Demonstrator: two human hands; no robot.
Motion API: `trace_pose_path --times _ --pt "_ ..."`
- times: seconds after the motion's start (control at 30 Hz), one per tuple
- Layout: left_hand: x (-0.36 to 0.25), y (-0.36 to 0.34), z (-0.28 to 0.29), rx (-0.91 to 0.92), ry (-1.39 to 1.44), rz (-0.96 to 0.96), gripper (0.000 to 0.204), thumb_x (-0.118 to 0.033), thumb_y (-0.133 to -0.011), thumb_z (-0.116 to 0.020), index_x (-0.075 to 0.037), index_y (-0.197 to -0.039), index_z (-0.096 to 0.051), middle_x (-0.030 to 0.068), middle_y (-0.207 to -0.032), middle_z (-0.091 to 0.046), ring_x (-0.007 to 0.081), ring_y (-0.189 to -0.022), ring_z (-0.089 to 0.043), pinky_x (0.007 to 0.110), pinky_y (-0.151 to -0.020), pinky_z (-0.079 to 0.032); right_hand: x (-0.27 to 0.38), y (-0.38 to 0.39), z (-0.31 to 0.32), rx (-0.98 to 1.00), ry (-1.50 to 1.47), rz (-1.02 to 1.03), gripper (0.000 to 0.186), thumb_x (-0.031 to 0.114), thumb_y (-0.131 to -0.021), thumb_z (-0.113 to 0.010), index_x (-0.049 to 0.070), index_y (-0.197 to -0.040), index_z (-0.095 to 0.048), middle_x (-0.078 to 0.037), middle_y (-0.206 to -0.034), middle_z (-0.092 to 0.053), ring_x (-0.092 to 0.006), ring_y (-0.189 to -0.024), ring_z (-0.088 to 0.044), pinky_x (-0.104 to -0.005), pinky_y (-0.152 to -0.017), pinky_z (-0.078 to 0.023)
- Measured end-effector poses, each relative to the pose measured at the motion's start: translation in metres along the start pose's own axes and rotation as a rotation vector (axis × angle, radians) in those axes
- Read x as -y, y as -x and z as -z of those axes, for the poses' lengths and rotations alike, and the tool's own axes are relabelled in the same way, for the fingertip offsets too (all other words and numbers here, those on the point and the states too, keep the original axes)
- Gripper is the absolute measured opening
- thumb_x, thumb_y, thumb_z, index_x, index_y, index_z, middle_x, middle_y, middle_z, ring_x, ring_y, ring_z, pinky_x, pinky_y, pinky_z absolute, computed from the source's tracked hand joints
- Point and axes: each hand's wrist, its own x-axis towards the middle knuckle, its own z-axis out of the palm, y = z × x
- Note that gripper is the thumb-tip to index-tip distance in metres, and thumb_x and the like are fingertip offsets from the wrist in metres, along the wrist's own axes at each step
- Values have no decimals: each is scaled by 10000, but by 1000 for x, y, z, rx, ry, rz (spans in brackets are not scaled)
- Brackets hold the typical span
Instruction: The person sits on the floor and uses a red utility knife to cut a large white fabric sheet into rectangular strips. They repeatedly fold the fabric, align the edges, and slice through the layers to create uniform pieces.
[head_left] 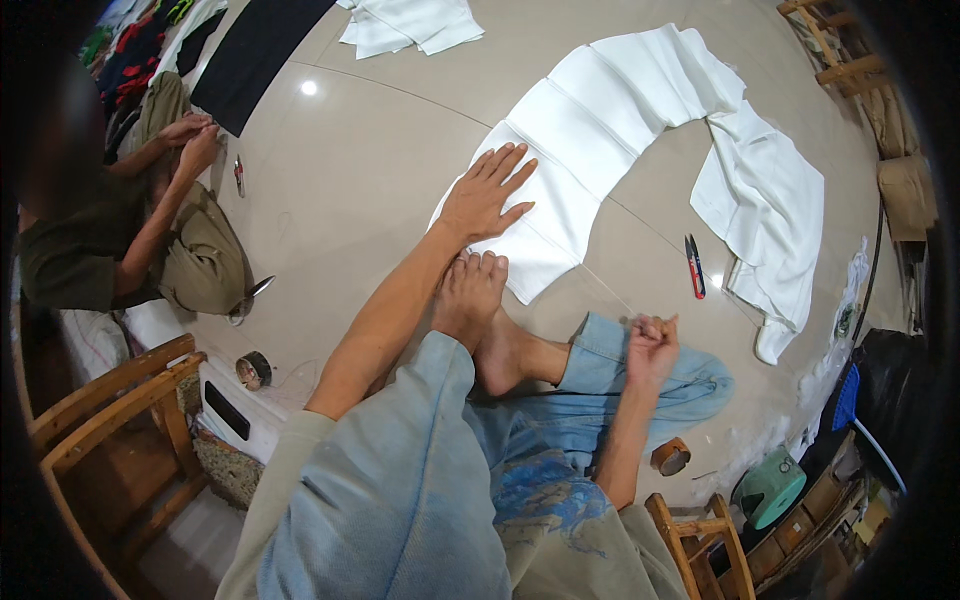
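A long strip of white fabric (575, 125), marked with crosswise creases or seams, curves over the floor in front of me. My left hand (490, 195) lies flat on its near end with the fingers spread, just beyond my bare foot. Over my bent right knee is my right hand (653, 345), its fingers curled inward and slightly blurred. Whatever those fingertips may pinch is too small to make out. Red-and-black thread snips (694, 267) lie on the floor to the right. Bunched white cloth (765, 200) continues the strip at its far right end.
At the left sits another person, hands (195, 140) together, near snips (239, 176) and black cloth (255, 60). More white cloth (410, 22) lies ahead. Tape rolls (253, 371) (670, 457), wooden chairs (120, 410) (700, 540), a phone (226, 410) and a green roll (770, 487) surround me.
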Motion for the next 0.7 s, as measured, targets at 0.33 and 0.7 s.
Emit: trace_pose_path --times 0.33,0.7 --pt "1 -4 -3 -2 7 -39 672 -460 -1045 -485 -153 -1619 -316 117 -1685 -275 310 -1548 -265 468 -1277 -214 -54 -8 -71 439 1879 357 391 389 -974 -655 5 -995 -719 -136 -856 -684 -295 -768 -658 -398 -711 -506" --pt "-2 -1 1 17 -12 1 667 -467 -1040 -493 -150 -1608 -344 108 -1680 -293 298 -1545 -274 476 -1270 -229 -95 -19 -76 118 -1 -2 368 299 -1088 -552 101 -779 -523 -8 -719 -511 -162 -678 -478 -351 -873 -467"
